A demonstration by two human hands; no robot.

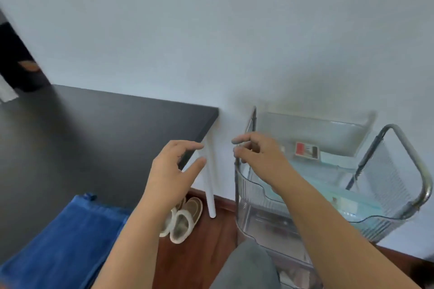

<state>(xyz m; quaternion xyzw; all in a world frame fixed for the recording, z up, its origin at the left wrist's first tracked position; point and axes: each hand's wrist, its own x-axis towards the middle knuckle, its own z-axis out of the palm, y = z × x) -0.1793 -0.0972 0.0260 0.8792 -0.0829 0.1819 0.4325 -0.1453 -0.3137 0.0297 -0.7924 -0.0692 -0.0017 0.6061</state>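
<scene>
Head view, left hand [171, 171] above black table [94, 136] corner, fingers loosely spread, empty, right hand [260, 157] over clear cart [380, 223] rim, half-curled, empty, blue towel [65, 241] nearby

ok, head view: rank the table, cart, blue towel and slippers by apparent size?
1. table and cart: about alike in the frame, both partly hidden or cut off, so not ranked against each other.
2. blue towel, cut by the frame edge.
3. slippers, clearly smallest.
</scene>
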